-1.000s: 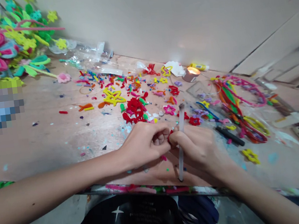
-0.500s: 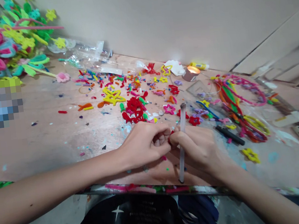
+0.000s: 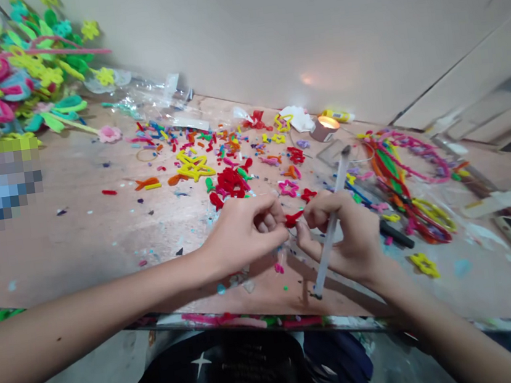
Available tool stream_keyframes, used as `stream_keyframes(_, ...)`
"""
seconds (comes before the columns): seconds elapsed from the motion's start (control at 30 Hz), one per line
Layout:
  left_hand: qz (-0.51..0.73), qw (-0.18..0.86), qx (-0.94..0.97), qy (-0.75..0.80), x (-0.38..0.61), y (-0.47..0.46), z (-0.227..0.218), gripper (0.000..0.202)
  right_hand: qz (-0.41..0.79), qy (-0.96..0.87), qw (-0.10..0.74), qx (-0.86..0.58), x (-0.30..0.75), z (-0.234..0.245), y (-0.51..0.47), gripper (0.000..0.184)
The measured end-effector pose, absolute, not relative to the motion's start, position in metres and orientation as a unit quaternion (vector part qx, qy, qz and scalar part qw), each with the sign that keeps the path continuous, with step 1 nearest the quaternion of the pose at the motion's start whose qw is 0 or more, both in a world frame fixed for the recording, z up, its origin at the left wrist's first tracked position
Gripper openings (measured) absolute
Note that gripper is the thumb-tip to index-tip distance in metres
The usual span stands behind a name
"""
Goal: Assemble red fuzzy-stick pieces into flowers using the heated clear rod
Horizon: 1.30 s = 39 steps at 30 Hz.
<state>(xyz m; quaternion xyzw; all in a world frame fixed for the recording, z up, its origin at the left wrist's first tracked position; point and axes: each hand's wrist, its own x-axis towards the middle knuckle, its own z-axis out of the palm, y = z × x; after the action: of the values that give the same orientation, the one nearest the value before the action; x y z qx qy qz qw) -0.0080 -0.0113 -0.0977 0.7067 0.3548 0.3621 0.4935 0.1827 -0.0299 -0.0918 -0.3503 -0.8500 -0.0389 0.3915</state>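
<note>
My left hand (image 3: 246,233) and my right hand (image 3: 347,236) meet above the table's near edge. A small red pipe-cleaner piece (image 3: 293,218) sits between them, pinched at the left fingertips. My right hand also grips a clear plastic stick (image 3: 326,263), tilted with its top pointing away from me. Just beyond my hands lies a heap of red pipe-cleaner shapes (image 3: 231,183). A pink pipe-cleaner star (image 3: 288,188) lies nearer my right hand.
The scuffed wooden table (image 3: 79,238) holds scattered colourful bits, a yellow star (image 3: 194,167), a black marker (image 3: 395,235), and looped pipe cleaners (image 3: 403,179). A lit tealight (image 3: 328,123) stands by the wall (image 3: 310,29). Pipe-cleaner flowers (image 3: 2,67) are heaped at far left.
Both hands have lifted slightly and moved apart. The clear stick now leans further right, and the red piece shows plainly between my fingers.
</note>
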Motion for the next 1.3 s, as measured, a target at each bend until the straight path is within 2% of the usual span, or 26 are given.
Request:
stream_keyframes(0.1, 0.366, 0.483, 0.705, 0.37, -0.009, -0.01, -0.098, 0.011, -0.059, -0.851, 0.413, -0.32, 0.185, -0.091, -0.03, 0.027)
stream_keyframes(0.3, 0.372, 0.52, 0.676, 0.365, -0.007, -0.012, -0.1, 0.003, -0.058, -0.829, 0.424, -0.36, 0.189, -0.093, -0.031, 0.027)
stream_keyframes(0.53, 0.381, 0.594, 0.625, 0.333, -0.004, -0.013, -0.101, 0.004, 0.076, -0.818, 0.4, -0.407, 0.185, -0.086, -0.032, 0.016)
stream_keyframes(0.7, 0.404, 0.599, 0.607, 0.331, -0.004, -0.011, -0.102, 0.008, 0.172, -0.791, 0.398, -0.431, 0.184, -0.083, -0.032, 0.004)
stream_keyframes(0.83, 0.412, 0.604, 0.601, 0.322, -0.004, -0.009, -0.103, 0.009, 0.241, -0.781, 0.381, -0.432, 0.183, -0.079, -0.031, 0.007)
stream_keyframes(1.13, 0.406, 0.628, 0.589, 0.306, -0.005, -0.009, -0.103, 0.008, 0.255, -0.784, 0.364, -0.434, 0.181, -0.073, -0.033, 0.006)
stream_keyframes(1.3, 0.403, 0.597, 0.617, 0.318, -0.005, -0.009, -0.104, 0.01, 0.253, -0.783, 0.37, -0.431, 0.181, -0.078, -0.031, 0.005)
